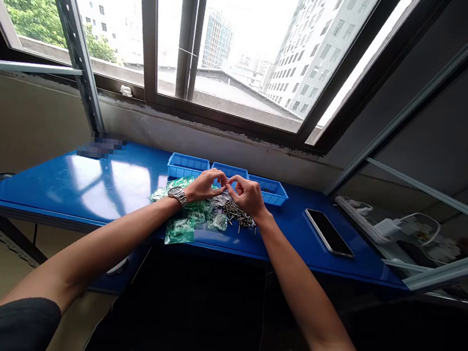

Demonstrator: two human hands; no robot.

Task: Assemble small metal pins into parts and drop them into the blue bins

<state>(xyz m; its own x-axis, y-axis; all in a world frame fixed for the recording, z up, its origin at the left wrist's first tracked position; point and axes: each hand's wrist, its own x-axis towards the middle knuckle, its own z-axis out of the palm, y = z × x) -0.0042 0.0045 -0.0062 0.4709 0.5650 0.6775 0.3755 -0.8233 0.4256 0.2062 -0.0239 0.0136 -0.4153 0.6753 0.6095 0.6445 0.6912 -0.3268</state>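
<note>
My left hand and my right hand meet at the fingertips above the blue table. Both are closed in a pinch; whatever sits between the fingertips is too small to make out. Below my left hand and wrist lies a heap of small green and clear plastic bags. A loose pile of dark, thin screws spreads under my right hand. Just behind the hands stand three blue bins: a left bin, a middle bin and a right bin with some small dark pieces inside.
A phone lies on the table at the right. Beyond it, a white power strip with plugs rests by the metal shelf frame. A blurred dark item is at the far left corner. The window rises behind the table.
</note>
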